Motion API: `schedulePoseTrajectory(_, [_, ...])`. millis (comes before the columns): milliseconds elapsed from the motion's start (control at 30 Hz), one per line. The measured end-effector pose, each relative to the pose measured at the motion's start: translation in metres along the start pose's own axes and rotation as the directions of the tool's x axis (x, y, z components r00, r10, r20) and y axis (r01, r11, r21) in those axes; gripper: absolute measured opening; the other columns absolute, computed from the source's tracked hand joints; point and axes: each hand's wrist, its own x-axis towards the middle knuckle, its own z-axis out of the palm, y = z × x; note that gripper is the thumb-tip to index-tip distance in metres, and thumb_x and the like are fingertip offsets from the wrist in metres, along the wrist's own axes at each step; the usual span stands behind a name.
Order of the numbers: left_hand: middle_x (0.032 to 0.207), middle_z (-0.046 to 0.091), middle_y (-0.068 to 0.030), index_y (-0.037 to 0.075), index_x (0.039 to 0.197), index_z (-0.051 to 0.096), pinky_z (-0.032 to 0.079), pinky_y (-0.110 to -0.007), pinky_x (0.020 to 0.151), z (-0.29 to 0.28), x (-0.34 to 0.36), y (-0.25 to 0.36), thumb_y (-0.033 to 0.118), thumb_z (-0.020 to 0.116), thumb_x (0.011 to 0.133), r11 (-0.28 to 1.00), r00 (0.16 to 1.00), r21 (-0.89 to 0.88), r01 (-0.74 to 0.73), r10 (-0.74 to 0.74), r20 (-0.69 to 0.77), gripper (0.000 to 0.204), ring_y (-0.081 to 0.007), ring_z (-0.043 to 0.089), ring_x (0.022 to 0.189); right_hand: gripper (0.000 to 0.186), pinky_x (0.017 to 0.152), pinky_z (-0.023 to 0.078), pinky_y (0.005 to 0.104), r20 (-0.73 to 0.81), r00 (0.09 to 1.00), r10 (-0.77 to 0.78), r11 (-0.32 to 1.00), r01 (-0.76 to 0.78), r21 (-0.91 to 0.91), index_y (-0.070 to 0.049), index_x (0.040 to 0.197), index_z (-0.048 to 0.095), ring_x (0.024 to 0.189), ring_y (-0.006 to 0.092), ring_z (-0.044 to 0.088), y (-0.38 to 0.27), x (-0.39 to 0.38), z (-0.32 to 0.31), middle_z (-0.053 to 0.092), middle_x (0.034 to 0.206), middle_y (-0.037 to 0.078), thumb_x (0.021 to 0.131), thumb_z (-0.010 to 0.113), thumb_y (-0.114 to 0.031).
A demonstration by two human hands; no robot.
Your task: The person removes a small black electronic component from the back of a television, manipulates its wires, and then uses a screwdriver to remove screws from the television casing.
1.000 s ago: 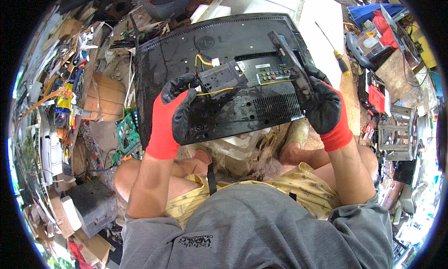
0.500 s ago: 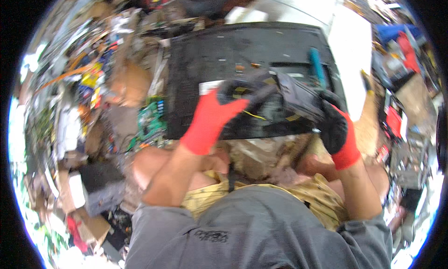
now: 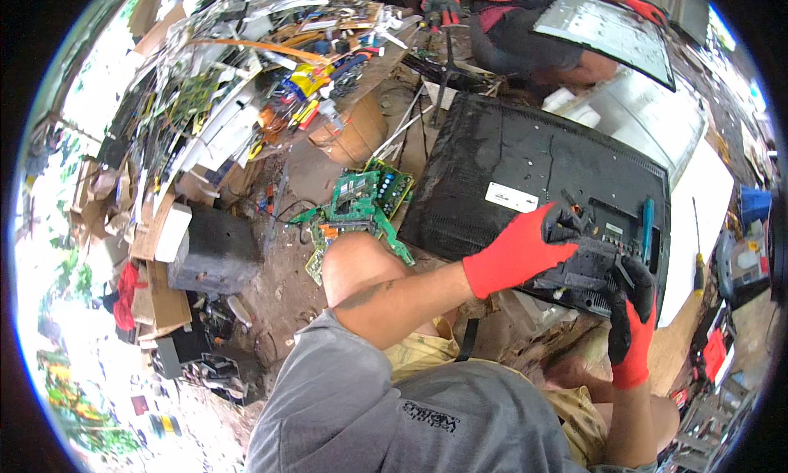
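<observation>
My left hand point(image 3: 529, 247), in a red-and-black glove, curls its fingers round the upper left of a dark plastic part point(image 3: 584, 268). My right hand point(image 3: 632, 321), gloved alike, grips that part's right end. Both hold it over the back of a large black flat-screen television point(image 3: 460, 194), which lies across in front of my knees. A teal-handled tool point(image 3: 648, 231) sits on the television's back at the right, just above my right hand. A white label point(image 3: 510, 195) is above my left hand. Whether cables still join the part to the television, I cannot tell.
Green circuit boards point(image 3: 357, 198) are heaped by my left knee. Scrap and tools point(image 3: 254, 79) pile up at back left. A dark box point(image 3: 209, 251) sits at left. A co-worker's gloved hand point(image 3: 644, 9) holds a panel point(image 3: 599, 38) at the back. A screwdriver point(image 3: 698, 272) lies right.
The view has swung leftward, showing the co-worker. Both my hands have come together on the dark part; my left has moved rightward across the television's back from its left portion.
</observation>
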Motion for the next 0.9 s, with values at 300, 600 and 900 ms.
schedulePoseTrajectory(300, [0.093,0.071,-0.0037,0.004,0.112,0.067,0.054,-0.027,0.074,-0.116,-0.014,0.127,0.008,0.074,0.082,0.865,0.914,0.462,-0.195,0.331,-0.235,0.03,-0.0081,0.063,0.082,0.048,0.107,0.044,0.0378,0.051,0.995,-0.081,0.968,0.091,-0.234,0.001,0.139,0.051,0.123,0.0235,0.058,-0.041,-0.007,-0.052,0.059,0.133,0.013,0.091,0.051,0.004])
schedulePoseTrajectory(600, [0.097,0.072,-0.0083,-0.001,0.11,0.067,0.051,-0.034,0.083,-0.293,-0.076,0.056,0.023,0.076,0.084,0.689,0.929,0.702,0.18,0.114,-0.351,0.036,-0.016,0.064,0.089,0.044,0.097,0.05,0.033,0.219,0.975,-0.024,0.569,0.193,-0.799,0.001,0.125,0.06,0.112,0.0235,0.063,-0.12,-0.037,-0.058,0.063,0.124,0.013,0.082,0.06,0.009])
schedulePoseTrajectory(900, [0.116,0.071,-0.0182,-0.002,0.12,0.066,0.049,-0.039,0.095,-0.437,-0.1,-0.147,0.025,0.076,0.082,0.727,0.834,0.59,0.351,0.043,-0.549,0.047,-0.0296,0.067,0.108,0.05,0.091,0.052,0.0418,0.329,0.918,0.221,0.337,0.245,-0.909,-0.007,0.127,0.06,0.108,0.0375,0.063,-0.109,-0.015,-0.067,0.063,0.12,0.017,0.08,0.076,-0.015])
